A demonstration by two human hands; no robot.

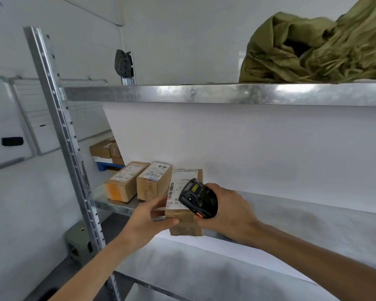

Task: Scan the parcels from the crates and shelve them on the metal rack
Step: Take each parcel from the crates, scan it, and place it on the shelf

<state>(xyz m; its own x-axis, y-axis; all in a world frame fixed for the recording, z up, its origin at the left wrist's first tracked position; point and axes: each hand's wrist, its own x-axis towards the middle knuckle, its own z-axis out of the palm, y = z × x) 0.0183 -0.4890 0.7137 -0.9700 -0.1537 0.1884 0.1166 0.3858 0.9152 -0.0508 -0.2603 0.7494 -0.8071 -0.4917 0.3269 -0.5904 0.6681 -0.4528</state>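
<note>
Low in the middle of the frame, the left hand (149,221) grips the labelled cardboard parcel (186,222) at the metal rack's (204,94) shelf edge; the right hand (224,211) holds the black scanner (199,198) over it; slide the parcel back beside the two shelved boxes (139,181), label up.

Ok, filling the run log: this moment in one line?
left hand grips parcel | right hand holds scanner | parcel on rack shelf
</note>
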